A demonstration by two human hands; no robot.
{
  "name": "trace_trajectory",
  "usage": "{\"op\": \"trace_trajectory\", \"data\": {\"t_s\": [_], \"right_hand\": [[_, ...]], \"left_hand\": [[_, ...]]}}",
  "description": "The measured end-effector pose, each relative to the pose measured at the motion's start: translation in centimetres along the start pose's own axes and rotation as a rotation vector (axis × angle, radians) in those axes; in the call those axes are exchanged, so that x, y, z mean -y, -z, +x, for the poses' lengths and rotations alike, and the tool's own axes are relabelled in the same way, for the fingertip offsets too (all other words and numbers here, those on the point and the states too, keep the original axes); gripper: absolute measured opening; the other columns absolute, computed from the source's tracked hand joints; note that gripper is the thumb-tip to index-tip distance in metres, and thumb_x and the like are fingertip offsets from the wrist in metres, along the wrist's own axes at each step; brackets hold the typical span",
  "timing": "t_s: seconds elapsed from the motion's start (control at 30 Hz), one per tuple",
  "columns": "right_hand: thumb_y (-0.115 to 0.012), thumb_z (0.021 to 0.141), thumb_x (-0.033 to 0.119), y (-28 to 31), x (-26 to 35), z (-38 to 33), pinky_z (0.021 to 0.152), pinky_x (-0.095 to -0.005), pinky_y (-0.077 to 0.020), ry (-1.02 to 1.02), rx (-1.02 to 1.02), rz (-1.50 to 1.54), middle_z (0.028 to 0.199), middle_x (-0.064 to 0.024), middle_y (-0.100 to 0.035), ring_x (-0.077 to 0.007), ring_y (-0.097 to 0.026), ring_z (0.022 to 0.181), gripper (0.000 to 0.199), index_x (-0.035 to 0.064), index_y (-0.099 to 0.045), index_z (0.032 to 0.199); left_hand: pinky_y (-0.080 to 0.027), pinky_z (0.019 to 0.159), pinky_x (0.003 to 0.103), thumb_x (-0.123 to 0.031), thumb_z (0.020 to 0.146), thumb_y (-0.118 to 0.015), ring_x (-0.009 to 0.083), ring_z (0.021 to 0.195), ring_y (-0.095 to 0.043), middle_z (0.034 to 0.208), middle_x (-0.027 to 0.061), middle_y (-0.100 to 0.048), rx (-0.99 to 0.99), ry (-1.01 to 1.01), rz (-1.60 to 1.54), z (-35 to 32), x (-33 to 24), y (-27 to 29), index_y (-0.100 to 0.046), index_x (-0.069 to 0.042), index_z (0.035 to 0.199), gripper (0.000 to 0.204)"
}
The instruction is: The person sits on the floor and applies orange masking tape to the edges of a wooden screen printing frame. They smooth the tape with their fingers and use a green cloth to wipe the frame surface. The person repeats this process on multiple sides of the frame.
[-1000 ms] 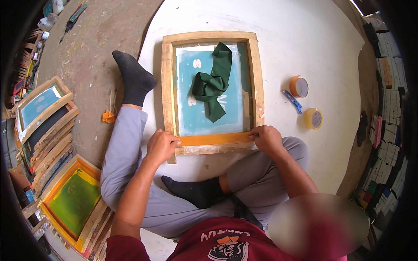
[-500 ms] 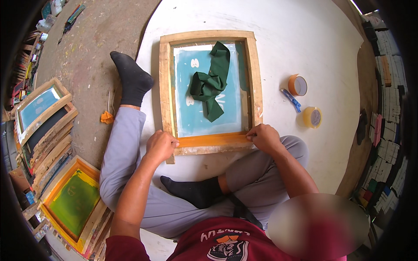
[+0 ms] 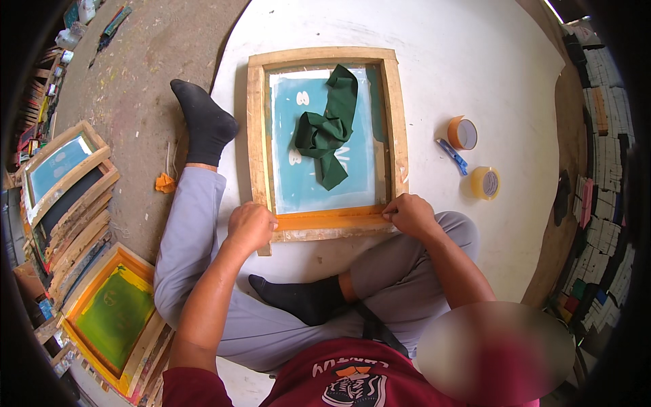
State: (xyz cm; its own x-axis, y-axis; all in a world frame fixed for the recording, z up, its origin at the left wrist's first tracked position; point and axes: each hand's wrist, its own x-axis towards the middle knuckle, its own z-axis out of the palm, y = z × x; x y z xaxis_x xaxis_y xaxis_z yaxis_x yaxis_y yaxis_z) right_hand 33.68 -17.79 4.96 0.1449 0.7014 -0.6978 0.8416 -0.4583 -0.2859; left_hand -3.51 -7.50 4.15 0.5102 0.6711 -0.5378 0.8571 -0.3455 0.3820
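A wooden screen printing frame (image 3: 258, 129) lies flat before me, its blue mesh (image 3: 291, 183) marked with pale shapes. A crumpled dark green cloth (image 3: 336, 129) rests on the mesh. Along the near inner edge runs a strip of orange tape (image 3: 330, 220), stretched from side to side. My left hand (image 3: 252, 225) is closed at the strip's left end, by the frame's near left corner. At the other end, my right hand (image 3: 411, 214) pinches the tape beside the right rail. The fingertips partly hide both tape ends.
On the white sheet (image 3: 488, 81) to the right lie an orange tape roll (image 3: 463, 133), a blue cutter (image 3: 453, 157) and a clear yellowish tape roll (image 3: 485, 183). More screen frames (image 3: 74, 224) are stacked at the left. An orange scrap (image 3: 165, 183) lies near my leg.
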Motion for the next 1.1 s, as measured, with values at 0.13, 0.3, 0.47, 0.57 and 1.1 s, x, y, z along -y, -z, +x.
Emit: {"op": "trace_trajectory", "data": {"t_s": [0.13,0.3,0.47,0.57,1.1], "right_hand": [[-0.075,0.087,0.024,0.0,0.1,-0.1,0.089,-0.0443,-0.0583,-0.01,0.006,-0.016,0.101,-0.0107,-0.079,-0.0334,-0.074,0.099,0.016,0.0211,-0.085,0.1],[-0.078,0.085,0.028,-0.8,-0.7,0.2,0.085,-0.0434,-0.0593,-0.008,-0.036,-0.032,0.096,-0.0098,-0.08,-0.0321,-0.075,0.095,0.016,0.0213,-0.085,0.098],[-0.078,0.087,0.029,-1.0,-0.7,0.2,0.086,-0.0432,-0.0592,-0.003,-0.032,-0.043,0.098,-0.009,-0.08,-0.0314,-0.075,0.096,0.018,0.0219,-0.085,0.101],[-0.074,0.088,0.027,-0.4,-0.3,-0.4,0.089,-0.0446,-0.0585,0.03,-0.035,-0.02,0.105,-0.0105,-0.079,-0.0331,-0.074,0.1,0.021,0.0223,-0.084,0.106],[-0.07,0.088,0.022,-0.4,-0.4,-1.1,0.083,-0.0507,-0.0574,0.081,-0.128,0.056,0.095,-0.0142,-0.077,-0.0387,-0.074,0.094,0.014,0.0159,-0.078,0.098]], "left_hand": [[-0.055,0.081,0.05,-0.016,0.086,-0.074,0.0383,0.087,-0.072,0.086,0.0166,-0.075,-0.028,-0.032,0.008,0.0,0.0,-0.2,-0.083,-0.013,0.083,0.01],[-0.054,0.08,0.051,-0.014,0.085,-0.073,0.0391,0.085,-0.071,0.084,0.018,-0.073,-0.013,-0.032,0.018,0.0,-0.3,0.1,-0.081,-0.012,0.078,0.011],[-0.053,0.08,0.051,-0.014,0.085,-0.073,0.0395,0.085,-0.07,0.083,0.0185,-0.073,0.001,-0.035,0.033,0.1,-0.2,-0.1,-0.081,-0.011,0.078,0.011],[-0.054,0.08,0.051,-0.014,0.086,-0.074,0.0394,0.086,-0.071,0.083,0.018,-0.073,0.018,-0.021,0.051,0.1,-0.5,0.1,-0.081,-0.011,0.078,0.011],[-0.056,0.083,0.049,-0.011,0.084,-0.074,0.0383,0.089,-0.073,0.089,0.0183,-0.076,-0.034,-0.014,0.06,-0.4,-0.8,-0.4,-0.084,-0.012,0.086,0.01]]}}
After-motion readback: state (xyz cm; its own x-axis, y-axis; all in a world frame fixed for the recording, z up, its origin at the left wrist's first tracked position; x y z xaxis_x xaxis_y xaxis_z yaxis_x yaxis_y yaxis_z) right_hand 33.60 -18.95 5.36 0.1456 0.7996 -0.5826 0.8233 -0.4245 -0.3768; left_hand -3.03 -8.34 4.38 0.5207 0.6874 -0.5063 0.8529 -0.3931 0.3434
